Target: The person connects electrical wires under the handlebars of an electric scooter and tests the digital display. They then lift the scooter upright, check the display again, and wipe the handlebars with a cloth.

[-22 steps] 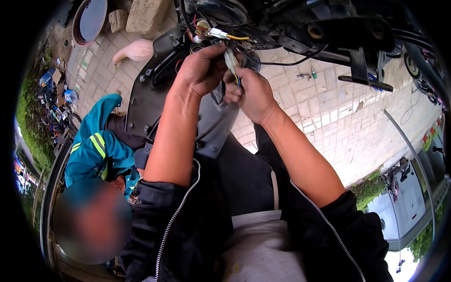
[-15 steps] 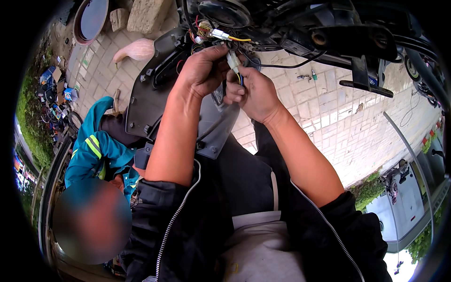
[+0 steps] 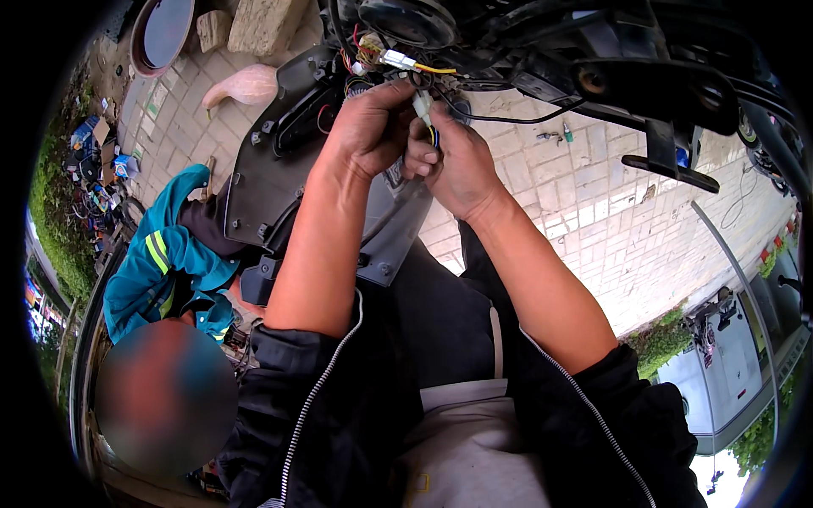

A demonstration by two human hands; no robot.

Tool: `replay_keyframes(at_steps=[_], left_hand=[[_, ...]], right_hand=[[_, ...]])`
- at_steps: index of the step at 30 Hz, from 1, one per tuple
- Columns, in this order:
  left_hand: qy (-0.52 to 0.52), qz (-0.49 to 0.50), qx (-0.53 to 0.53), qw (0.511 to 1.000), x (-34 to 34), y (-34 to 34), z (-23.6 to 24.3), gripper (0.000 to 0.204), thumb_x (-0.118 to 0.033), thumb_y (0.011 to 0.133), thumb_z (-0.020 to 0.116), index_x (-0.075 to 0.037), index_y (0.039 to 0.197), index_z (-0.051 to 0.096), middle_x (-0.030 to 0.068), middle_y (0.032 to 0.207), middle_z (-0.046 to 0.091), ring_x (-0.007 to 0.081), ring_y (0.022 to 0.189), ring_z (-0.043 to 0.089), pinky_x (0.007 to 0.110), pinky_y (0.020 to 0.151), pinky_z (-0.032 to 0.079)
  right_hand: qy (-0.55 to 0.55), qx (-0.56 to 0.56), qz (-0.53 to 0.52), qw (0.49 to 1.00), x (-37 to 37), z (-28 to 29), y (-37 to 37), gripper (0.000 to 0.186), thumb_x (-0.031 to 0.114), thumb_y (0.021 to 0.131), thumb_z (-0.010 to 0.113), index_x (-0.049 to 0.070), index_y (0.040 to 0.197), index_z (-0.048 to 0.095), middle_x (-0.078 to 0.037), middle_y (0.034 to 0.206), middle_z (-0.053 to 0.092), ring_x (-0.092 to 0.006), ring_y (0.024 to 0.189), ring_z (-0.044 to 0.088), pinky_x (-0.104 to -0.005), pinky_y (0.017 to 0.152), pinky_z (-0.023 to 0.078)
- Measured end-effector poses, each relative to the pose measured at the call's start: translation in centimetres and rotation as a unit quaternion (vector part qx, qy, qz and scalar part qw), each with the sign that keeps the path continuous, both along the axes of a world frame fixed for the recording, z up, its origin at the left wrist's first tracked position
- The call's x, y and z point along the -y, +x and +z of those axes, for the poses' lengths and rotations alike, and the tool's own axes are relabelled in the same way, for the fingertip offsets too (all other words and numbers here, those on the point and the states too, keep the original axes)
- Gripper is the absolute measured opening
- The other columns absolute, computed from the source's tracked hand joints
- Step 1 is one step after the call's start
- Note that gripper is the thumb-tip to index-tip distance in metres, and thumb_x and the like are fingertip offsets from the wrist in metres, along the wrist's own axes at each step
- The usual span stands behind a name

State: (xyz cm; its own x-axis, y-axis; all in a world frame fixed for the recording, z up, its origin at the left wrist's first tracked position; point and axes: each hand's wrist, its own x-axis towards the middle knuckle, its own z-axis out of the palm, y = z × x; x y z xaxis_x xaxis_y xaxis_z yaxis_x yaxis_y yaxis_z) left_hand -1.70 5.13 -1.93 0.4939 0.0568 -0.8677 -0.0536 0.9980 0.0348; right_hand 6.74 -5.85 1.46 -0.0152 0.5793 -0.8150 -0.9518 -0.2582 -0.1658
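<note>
My left hand [image 3: 368, 127] is closed at a pale plastic wire connector [image 3: 423, 104], its thumb at the upper end. My right hand [image 3: 453, 161] pinches the lower part of that connector, where yellow and blue wires come out, with its fingers curled beneath. Just above hangs another white connector [image 3: 398, 58] with a yellow lead, among a bundle of thin coloured wires [image 3: 364, 55]. Both hands are at the exposed black frame [image 3: 542, 76] of a two-wheeler, over a grey plastic panel [image 3: 262, 190].
A co-worker in a teal reflective jacket [image 3: 161, 254] crouches at my left. On the paving [image 3: 550, 186] lie a pink gourd [image 3: 250, 86], blocks [image 3: 262, 25], small tools [image 3: 555, 135] and a round basin [image 3: 161, 34]. A white vehicle [image 3: 711, 372] stands at right.
Both hands and the connector between them have shifted slightly right and downward. The black frame at upper right appears slightly further right. The co-worker's arm and jacket have shifted left.
</note>
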Motion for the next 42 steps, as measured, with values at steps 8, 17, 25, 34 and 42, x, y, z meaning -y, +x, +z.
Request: replay_keyframes(at_steps=[8,17,25,34,42], left_hand=[[-0.011,0.032,-0.007,0.999,0.7,0.3,0.4,0.03,-0.013,0.094,0.048,0.007,0.116,0.054,0.0179,0.109,0.063,0.0265,0.103,0.06,0.037,0.097,0.047],[-0.005,0.024,-0.011,1.0,0.9,0.4,0.2,0.027,-0.016,0.095,0.047,0.005,0.11,0.056,0.0158,0.104,0.064,0.0245,0.096,0.061,0.037,0.091,0.049],[-0.022,-0.032,-0.019,0.999,0.5,0.5,1.2,0.032,-0.024,0.096,0.044,0.002,0.107,0.059,0.0126,0.097,0.063,0.023,0.084,0.06,0.035,0.079,0.049],[0.014,-0.032,-0.022,0.999,0.9,1.0,2.6,0.035,-0.036,0.097,0.039,-0.004,0.098,0.052,0.0047,0.066,0.046,0.023,0.046,0.051,0.034,0.037,0.041],[-0.023,-0.081,-0.055,0.995,1.1,1.5,3.2,0.045,-0.037,0.096,0.035,-0.002,0.113,0.057,0.0011,0.063,0.046,0.0194,0.04,0.046,0.029,0.03,0.036]], right_hand=[[-0.009,0.041,0.009,0.999,-0.2,0.3,-0.2,0.036,0.042,0.096,0.048,0.01,0.081,0.05,0.005,0.058,0.031,-0.0095,0.054,0.034,-0.0287,0.06,0.035],[-0.045,0.025,0.0,0.999,-1.0,0.9,0.0,0.034,0.041,0.096,0.047,0.012,0.079,0.049,0.006,0.056,0.03,-0.0094,0.051,0.034,-0.0279,0.058,0.033],[0.0,-0.065,0.016,0.998,-0.6,0.3,1.4,0.034,0.042,0.097,0.044,0.011,0.085,0.051,0.005,0.057,0.031,-0.01,0.052,0.034,-0.0291,0.058,0.033],[-0.091,-0.065,0.036,0.993,-2.1,1.9,2.0,0.031,0.037,0.096,0.049,0.007,0.086,0.051,0.005,0.057,0.034,-0.0101,0.05,0.035,-0.0283,0.052,0.031],[-0.061,-0.062,0.042,0.995,-1.5,1.3,1.6,0.033,0.04,0.096,0.049,0.01,0.083,0.049,0.006,0.056,0.032,-0.0086,0.048,0.034,-0.0255,0.05,0.03]])
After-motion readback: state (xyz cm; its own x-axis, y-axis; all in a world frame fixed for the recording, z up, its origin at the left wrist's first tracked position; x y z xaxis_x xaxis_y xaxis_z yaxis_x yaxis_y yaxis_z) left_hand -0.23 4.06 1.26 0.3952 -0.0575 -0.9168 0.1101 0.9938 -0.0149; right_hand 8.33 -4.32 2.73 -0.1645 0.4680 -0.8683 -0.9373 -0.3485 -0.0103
